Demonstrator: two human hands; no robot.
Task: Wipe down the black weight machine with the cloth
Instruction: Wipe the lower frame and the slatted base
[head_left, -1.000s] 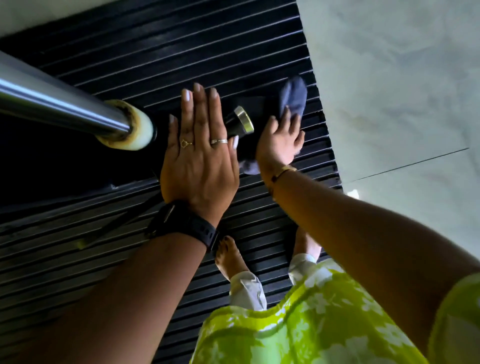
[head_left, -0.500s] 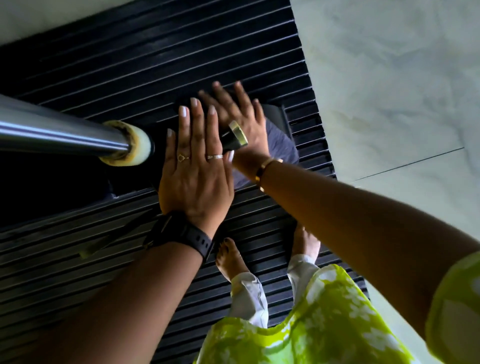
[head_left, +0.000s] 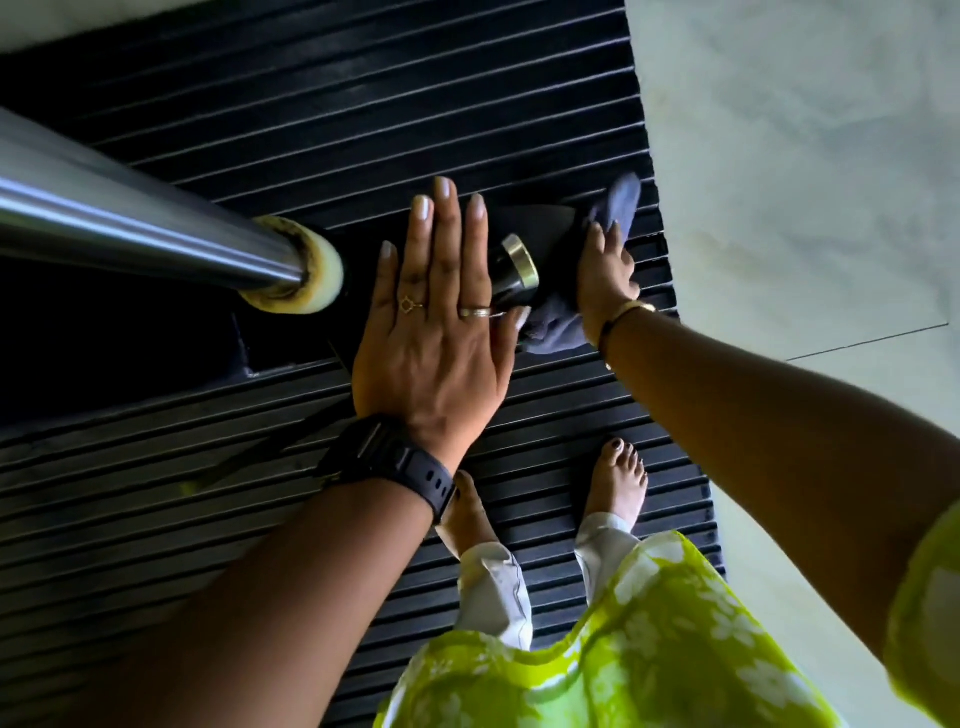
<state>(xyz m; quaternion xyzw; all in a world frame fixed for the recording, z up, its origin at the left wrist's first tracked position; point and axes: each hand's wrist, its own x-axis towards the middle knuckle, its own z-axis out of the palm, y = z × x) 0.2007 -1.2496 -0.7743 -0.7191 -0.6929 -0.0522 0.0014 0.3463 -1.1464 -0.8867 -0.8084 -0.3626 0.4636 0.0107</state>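
Near the mat's (head_left: 363, 104) right edge, the right hand (head_left: 605, 275) presses the cloth (head_left: 556, 330), fingers straight, against the black weight machine (head_left: 535, 218); the left hand (head_left: 436, 322) lies flat beside it.

No text, label, brand, number or sign could be read. The face of the black plastic wristwatch (head_left: 363, 453) was too dark to make out.

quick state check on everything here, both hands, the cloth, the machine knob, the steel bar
left hand, flat with straight fingers, resting on the black weight machine
right hand, pressing the blue-grey cloth against the machine
blue-grey cloth, bunched, pinned under the right hand
black knob with brass-coloured ring, uncovered between the hands
shiny steel bar with cream end cap, untouched
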